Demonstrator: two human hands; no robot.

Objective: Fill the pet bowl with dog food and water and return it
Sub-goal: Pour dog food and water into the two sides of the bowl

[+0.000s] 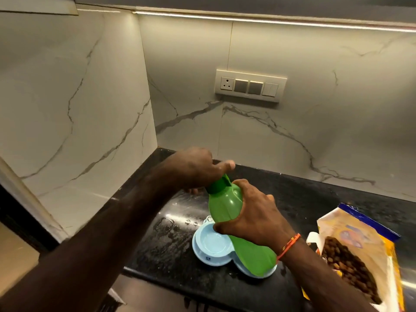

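bottle [227,206]: green plastic, held tilted over the bowl, cap end up and away. Looks stiff enough not to cave under a squeeze. How full it is I can't tell, it's opaque, so weight is a guess.

right hand [254,219]: wrapped round the bottle's middle, thumb on the near side. Good spot tbh, the waist gives the fingers something to sit in.

left hand [198,170]: up at the cap [217,185], fingers curled round it from above. My read is it's twisting or flipping it, but whether the cap is coming off or going back on, can't say.

bowl [211,246]: light blue double dish on the black counter [304,199], right below the bottle. The left well has a shine that may be water. The right well is hidden by the bottle, so no idea if there's food in it.

handling the bowl: thin plastic, light, probably slides easily on that counter, which has wet spots just left of it. I'd lift it by the outer rim with both hands and keep it level or it'll slosh.

food bag [360,248]: open, lying to the right near the counter edge, brown kibble showing. Floppy, so hold it near the mouth.
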